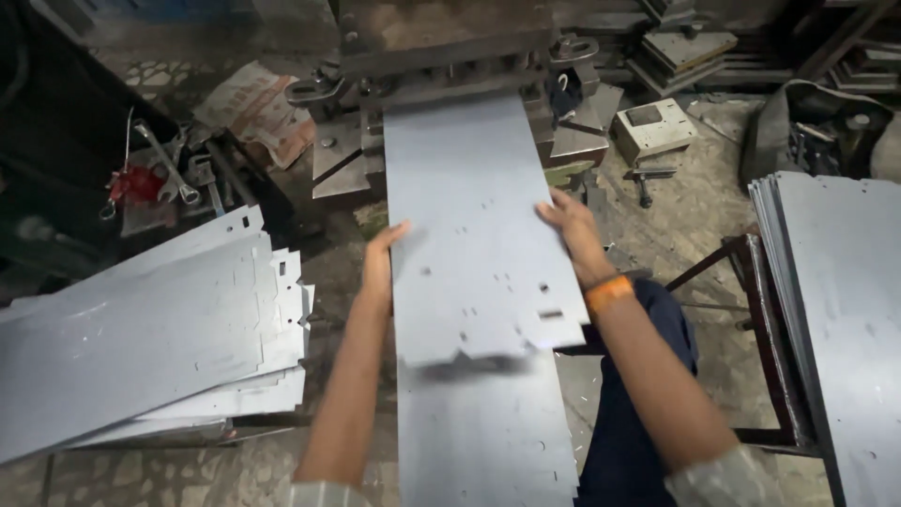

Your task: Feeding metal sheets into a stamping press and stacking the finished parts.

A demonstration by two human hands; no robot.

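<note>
Lower sheet [483,432] under punched sheet [474,235], both hands' grip at its edges

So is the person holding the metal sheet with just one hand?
No, the left hand and right hand each grip a side of the metal sheet.

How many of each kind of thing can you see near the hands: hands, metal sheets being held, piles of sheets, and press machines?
Bare hands: 2, left hand and right hand
Flat grey punched metal sheet held at its edges: 1
Piles of grey metal sheets: 3, left pile, right pile, pile underneath
Dark steel press machine: 1
Total: 7
</note>
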